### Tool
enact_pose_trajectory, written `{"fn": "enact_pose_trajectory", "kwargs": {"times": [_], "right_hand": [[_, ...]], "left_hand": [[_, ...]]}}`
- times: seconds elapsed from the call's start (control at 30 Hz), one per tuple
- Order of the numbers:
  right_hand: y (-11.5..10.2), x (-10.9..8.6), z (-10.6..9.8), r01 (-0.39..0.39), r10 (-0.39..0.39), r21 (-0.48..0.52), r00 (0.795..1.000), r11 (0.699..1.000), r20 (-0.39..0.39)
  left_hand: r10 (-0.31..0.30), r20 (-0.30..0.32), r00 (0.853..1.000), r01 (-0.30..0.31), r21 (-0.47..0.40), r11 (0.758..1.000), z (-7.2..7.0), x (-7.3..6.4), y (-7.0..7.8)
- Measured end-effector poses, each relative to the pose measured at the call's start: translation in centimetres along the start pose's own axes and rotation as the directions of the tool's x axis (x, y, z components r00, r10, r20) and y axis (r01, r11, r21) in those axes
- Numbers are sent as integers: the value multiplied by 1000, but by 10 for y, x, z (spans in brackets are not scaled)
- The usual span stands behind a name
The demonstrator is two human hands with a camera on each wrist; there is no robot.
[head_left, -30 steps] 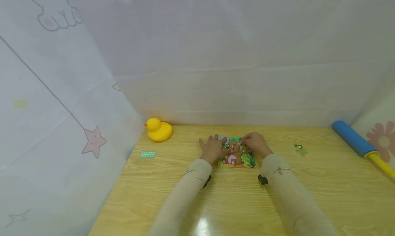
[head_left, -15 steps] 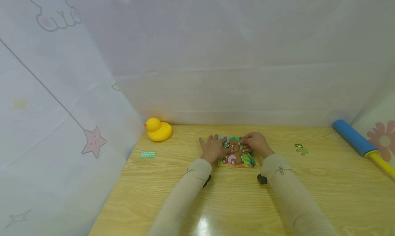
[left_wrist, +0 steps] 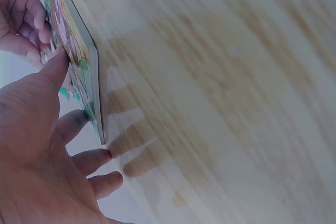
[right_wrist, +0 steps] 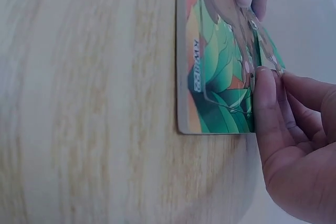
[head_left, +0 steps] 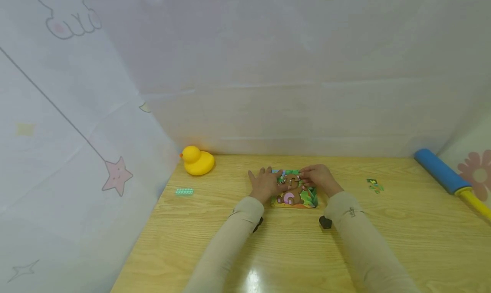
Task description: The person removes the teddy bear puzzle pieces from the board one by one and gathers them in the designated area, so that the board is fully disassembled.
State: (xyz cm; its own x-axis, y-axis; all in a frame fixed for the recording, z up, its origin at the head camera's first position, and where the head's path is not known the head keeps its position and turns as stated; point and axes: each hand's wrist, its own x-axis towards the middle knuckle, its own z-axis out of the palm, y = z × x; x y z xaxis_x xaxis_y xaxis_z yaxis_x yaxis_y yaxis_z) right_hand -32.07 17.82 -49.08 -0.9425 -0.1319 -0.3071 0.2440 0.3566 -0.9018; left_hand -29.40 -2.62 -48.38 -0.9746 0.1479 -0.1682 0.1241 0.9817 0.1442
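Observation:
A flat jigsaw puzzle board (head_left: 293,201) with a brown bear among green leaves lies on the wooden table. My left hand (head_left: 264,185) is spread over its left side, thumb and a fingertip touching it, the other fingers past its edge. At the upper right of the board my right hand (head_left: 320,179) pinches a puzzle piece (right_wrist: 269,48) between thumb and fingers. In the right wrist view that piece stands tilted up from the board's surface, near the left thumb. Its far side is hidden.
Loose puzzle pieces (head_left: 374,186) lie to the right on the table (head_left: 291,250). A yellow rubber duck (head_left: 197,161) and a small mint-green dotted block (head_left: 184,191) are at the left. A blue foam tube with a yellow handle (head_left: 441,170) lies at the far right.
My right hand has shifted slightly, its fingers a little straighter, and the picture at the bear's head now looks tilted. The left hand stays in place.

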Motion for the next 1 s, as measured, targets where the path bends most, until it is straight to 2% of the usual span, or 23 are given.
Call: {"fn": "enact_pose_trajectory", "kwargs": {"times": [0.2, 0.43, 0.77, 1.0], "right_hand": [[5, 0, -5, -32, 28, 179, 999, 983, 25], [10, -1, -11, -81, 48, 407, 995, 910, 90], [11, -6, -18, -96, 39, 498, 992, 862, 124], [15, -9, -28, -102, 48, 485, 991, 869, 123]], "left_hand": [[6, -3, 1000, -6, 5, 1000, 0, -1, 0], [-9, 3, 1000, 9, 13, 1000, -2, -2, 1], [-26, 11, 1000, 26, 12, 1000, 0, -2, 1], [-28, 11, 1000, 28, 23, 999, -2, -1, 2]]}}
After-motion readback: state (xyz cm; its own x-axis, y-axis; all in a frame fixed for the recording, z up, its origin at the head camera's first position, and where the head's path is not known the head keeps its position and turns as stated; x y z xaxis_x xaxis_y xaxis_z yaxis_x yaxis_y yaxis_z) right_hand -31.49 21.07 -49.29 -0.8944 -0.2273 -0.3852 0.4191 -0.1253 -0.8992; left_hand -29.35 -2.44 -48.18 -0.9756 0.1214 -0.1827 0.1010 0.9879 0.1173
